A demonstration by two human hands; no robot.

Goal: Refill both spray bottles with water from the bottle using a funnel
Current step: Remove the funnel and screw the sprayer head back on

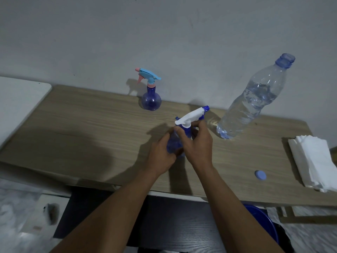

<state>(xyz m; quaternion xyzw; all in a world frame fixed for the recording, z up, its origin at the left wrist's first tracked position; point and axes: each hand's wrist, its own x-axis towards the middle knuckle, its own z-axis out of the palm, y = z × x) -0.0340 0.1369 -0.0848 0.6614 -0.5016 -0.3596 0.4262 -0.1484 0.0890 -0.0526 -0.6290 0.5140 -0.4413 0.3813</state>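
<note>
Far sprayer [151, 95]: upright at 11 o'clock on the surface [82, 128], beside the wall.
Left hand [160, 154]: fingers clamped on near sprayer [177, 141] body, centre.
Right hand [197, 145]: fingers clamped on its neck, under the white head.
Bottle [255, 101]: 2 o'clock, uncapped, part full.
Cap [260, 174]: 4 o'clock.
Tissues [313, 159]: 3 o'clock.

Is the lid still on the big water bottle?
No, the big clear plastic water bottle has an open neck, and its small round blue cap lies on the wooden table near the white paper napkins.
</note>
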